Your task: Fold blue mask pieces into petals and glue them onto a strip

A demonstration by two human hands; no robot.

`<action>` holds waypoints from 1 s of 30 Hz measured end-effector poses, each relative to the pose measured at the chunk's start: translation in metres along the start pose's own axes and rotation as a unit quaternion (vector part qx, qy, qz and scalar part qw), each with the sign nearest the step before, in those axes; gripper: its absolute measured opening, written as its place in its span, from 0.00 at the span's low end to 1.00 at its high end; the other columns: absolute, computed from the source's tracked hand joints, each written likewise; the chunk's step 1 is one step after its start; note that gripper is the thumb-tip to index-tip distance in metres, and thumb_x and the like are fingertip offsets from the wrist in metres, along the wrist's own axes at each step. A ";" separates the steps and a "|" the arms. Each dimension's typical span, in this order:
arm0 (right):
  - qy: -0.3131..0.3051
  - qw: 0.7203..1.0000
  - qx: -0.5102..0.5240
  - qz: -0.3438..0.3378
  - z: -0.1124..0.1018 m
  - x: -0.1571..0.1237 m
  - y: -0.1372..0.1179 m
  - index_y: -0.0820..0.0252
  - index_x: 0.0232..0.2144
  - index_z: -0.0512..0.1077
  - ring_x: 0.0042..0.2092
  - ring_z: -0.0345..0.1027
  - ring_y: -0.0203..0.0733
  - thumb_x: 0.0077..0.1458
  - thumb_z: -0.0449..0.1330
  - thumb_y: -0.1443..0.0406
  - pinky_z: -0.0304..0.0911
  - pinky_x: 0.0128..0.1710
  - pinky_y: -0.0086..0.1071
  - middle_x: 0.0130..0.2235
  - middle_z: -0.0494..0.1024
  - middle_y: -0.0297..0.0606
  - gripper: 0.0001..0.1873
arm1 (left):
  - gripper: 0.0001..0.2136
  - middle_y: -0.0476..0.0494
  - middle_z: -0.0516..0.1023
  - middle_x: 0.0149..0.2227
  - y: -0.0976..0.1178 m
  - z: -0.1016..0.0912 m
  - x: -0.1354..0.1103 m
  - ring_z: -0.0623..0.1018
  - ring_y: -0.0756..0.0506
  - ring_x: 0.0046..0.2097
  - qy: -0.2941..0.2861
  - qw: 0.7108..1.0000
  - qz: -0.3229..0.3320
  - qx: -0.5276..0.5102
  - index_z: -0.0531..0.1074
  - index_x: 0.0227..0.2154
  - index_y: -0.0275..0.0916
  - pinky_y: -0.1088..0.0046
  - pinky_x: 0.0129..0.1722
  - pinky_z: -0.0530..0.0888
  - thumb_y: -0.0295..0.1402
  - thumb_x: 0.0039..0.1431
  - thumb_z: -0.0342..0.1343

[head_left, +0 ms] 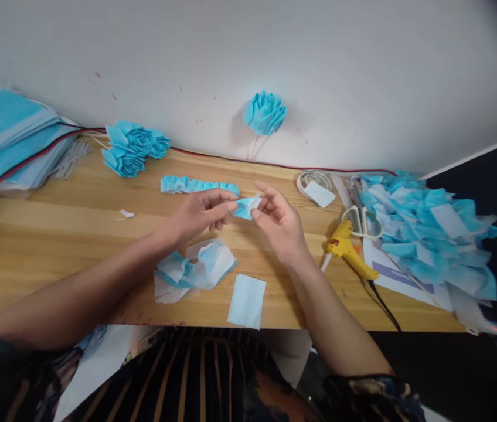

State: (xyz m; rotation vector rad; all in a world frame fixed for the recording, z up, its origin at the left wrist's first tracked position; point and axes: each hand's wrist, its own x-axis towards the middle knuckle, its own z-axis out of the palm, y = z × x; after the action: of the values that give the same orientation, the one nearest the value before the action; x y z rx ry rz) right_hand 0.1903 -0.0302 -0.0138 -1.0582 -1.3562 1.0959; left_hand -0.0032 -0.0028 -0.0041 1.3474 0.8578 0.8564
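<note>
Pinching blue fabric: left hand and right hand; purple-banded sheet's writing unreadable.

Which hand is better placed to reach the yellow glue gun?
Probably the right hand: the yellow glue gun lies to its right, farther from the left hand. Both hands hold the blue piece, so the left would likely hold it alone.

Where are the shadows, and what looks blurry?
Head view: faint shadow on the plain pale wall beside the blue, layered fabric flower; same view, slight softness on the thin blue-and-white sheet between the bare left hand and bare right hand; same view, dark top right corner.
</note>
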 end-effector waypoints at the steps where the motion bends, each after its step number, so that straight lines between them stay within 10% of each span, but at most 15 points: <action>1: 0.008 1.000 0.007 0.003 -0.001 0.000 -0.001 0.50 0.55 0.70 0.37 0.66 0.37 0.54 0.63 0.65 0.67 0.43 0.35 0.34 0.72 0.31 0.25 | 0.18 0.50 0.72 0.24 0.000 -0.001 0.000 0.70 0.52 0.24 0.009 1.000 0.006 -0.014 0.75 0.39 0.35 0.76 0.24 0.67 0.47 0.58 0.61; 30: 0.014 0.979 0.183 0.092 0.002 0.000 -0.004 0.49 0.48 0.75 0.39 0.68 0.38 0.47 0.66 0.65 0.68 0.44 0.36 0.35 0.75 0.31 0.23 | 0.23 0.50 0.69 0.20 0.003 0.000 0.001 0.67 0.53 0.23 0.071 0.994 0.046 -0.071 0.69 0.22 0.37 0.75 0.23 0.63 0.53 0.56 0.62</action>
State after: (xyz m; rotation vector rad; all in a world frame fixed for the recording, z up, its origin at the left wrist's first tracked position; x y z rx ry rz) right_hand 0.1882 -0.0311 -0.0099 -0.9316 -0.9980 1.3998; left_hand -0.0030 -0.0018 -0.0015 1.2195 0.8335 1.0749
